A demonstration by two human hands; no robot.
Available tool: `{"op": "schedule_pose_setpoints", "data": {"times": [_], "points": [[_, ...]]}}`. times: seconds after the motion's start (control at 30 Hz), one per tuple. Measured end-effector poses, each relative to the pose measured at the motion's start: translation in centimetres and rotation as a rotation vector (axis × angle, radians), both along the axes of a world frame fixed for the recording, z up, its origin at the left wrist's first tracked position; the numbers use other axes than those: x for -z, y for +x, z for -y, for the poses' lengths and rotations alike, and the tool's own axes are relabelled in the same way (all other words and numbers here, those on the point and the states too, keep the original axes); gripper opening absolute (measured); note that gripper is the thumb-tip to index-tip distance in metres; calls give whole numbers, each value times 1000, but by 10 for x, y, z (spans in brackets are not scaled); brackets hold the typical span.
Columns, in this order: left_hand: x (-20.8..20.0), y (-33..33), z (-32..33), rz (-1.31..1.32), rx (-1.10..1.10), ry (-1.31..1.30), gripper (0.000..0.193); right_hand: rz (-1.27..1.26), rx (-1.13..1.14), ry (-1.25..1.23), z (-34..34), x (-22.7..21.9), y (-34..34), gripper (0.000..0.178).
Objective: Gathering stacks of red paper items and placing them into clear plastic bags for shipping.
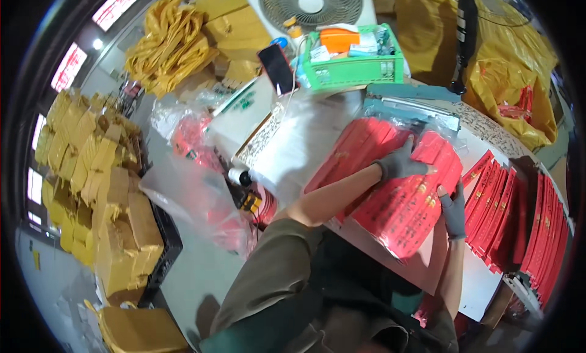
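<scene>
A plastic-wrapped pack of red printed paper strips lies tilted across the table in front of me, dark characters and gold marks on its face. My left hand, in a grey fingerless glove, grips its left edge, thumb over the top. On the opposite edge, my right hand, gloved alike, is closed with its thumb on the upper face; its other fingers are partly hidden. Left of this pack, and partly under my left forearm, is another red wrapped pack. Clear film sticks out past the far ends of both.
Red strips lie fanned at right, with another row beyond. Behind the packs sits a blue-grey metal device. Farther back are a green basket, a phone and a fan. Yellow-wrapped parcels are stacked left.
</scene>
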State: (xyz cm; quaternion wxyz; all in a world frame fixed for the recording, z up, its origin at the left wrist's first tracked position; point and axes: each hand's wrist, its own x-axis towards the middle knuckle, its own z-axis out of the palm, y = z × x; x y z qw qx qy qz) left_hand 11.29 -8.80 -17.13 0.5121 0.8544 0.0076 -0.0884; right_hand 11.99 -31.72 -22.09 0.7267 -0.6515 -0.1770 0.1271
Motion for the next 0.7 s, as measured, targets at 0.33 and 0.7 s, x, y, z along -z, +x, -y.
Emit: {"op": "schedule_pose_setpoints", "data": {"times": [0.33,0.7], "points": [[-32,-125,-28,22,83,-861,58,-453,-296,435,-31,52,-130,84],[-158,-337,-360,-83,-514,1224,29,-630,-589,408,-301,-110,-155,50]]}}
